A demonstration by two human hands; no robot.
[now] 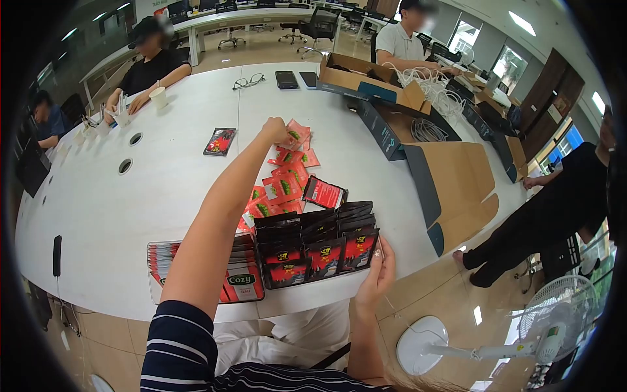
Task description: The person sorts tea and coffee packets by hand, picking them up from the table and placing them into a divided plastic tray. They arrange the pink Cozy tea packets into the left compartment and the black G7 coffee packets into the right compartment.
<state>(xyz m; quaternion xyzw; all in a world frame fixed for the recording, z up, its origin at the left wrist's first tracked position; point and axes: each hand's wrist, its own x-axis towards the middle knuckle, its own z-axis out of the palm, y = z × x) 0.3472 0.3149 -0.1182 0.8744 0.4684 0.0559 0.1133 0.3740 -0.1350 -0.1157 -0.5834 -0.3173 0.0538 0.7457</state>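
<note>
My left hand (277, 129) reaches far over the table, its fingers closed on a red-and-pink sachet (298, 134) at the far end of a loose pile. More red sachets (282, 188) with green print overlap down toward me. My right hand (380, 266) grips the right side of a packed block of black-and-red sachets (324, 256), which stand upright in rows near the front edge. Left of it, a clear container of red "Cozy" sachets (243, 282) is partly hidden under my left forearm. One black-and-red sachet (324, 193) lies just behind the block.
Another black sachet (220, 142) lies farther left. Glasses (249, 81) and two phones (286, 80) are at the back. Open cardboard boxes (450, 189) with white cables (431, 88) stand on the right. Several people are around the table; a fan (555, 320) stands at right.
</note>
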